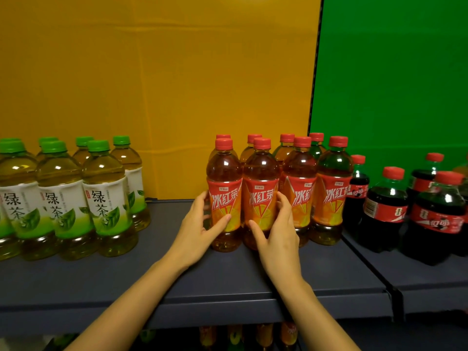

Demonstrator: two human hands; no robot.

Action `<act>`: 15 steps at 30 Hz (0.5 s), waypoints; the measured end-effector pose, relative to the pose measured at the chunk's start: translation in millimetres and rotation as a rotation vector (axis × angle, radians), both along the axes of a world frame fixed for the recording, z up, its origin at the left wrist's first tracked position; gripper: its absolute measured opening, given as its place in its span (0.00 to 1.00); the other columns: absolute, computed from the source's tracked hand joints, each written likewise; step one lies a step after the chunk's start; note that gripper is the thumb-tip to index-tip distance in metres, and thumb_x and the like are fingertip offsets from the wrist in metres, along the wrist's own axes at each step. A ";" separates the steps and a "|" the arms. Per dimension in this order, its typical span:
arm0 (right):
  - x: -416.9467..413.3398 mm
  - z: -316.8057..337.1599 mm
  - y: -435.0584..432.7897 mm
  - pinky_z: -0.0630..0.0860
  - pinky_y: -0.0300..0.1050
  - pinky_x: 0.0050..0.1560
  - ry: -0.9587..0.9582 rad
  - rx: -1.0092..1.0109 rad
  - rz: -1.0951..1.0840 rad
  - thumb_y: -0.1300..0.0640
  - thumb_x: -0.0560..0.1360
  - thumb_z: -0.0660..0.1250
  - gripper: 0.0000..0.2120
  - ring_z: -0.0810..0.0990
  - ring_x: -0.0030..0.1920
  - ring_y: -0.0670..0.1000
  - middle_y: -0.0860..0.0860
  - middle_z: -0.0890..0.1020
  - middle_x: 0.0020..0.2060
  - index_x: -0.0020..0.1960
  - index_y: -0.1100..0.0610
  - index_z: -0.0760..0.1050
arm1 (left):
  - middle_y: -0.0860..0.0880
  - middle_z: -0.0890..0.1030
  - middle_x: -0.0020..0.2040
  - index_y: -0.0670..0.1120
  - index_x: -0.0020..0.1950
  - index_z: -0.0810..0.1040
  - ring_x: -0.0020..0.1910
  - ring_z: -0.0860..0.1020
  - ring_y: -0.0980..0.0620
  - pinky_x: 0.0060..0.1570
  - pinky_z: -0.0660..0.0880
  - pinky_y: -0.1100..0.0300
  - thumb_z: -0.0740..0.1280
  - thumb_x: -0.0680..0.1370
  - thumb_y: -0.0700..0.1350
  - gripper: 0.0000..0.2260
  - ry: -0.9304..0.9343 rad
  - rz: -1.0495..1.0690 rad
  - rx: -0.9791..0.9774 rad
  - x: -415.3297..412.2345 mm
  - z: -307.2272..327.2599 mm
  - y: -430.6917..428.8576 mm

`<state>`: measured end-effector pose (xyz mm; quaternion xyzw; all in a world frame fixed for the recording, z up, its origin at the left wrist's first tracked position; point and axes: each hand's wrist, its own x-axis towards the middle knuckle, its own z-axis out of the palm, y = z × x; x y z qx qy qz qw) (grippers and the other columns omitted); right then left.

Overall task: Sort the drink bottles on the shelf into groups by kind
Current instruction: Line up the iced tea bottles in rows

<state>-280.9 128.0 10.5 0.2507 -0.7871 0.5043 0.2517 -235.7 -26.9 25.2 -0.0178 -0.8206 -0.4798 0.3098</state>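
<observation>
Red-capped iced tea bottles [224, 196] crowd together; left hand [200, 224] and right hand [276, 229] each clasp one, green teas [63, 198] and colas [387, 206] flanking.

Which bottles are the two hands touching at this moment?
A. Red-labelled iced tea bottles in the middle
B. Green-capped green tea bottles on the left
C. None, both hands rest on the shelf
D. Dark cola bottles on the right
A: the left hand and right hand cup the two front iced tea bottles from either side.
</observation>
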 end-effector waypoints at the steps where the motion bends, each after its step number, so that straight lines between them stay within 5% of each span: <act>1: 0.0 -0.1 -0.3 0.66 0.45 0.66 0.001 0.000 -0.003 0.52 0.74 0.68 0.36 0.66 0.70 0.49 0.50 0.65 0.71 0.74 0.53 0.51 | 0.52 0.73 0.64 0.50 0.72 0.60 0.60 0.74 0.58 0.56 0.74 0.63 0.67 0.69 0.56 0.34 0.003 -0.011 0.006 -0.6 0.5 -0.5; 15: 1.1 1.8 -5.6 0.64 0.45 0.66 0.003 0.019 -0.029 0.51 0.74 0.66 0.36 0.64 0.71 0.50 0.51 0.64 0.71 0.74 0.54 0.50 | 0.54 0.69 0.67 0.57 0.69 0.58 0.64 0.71 0.61 0.63 0.72 0.58 0.65 0.74 0.48 0.26 -0.006 -0.135 0.040 -1.9 1.7 -0.8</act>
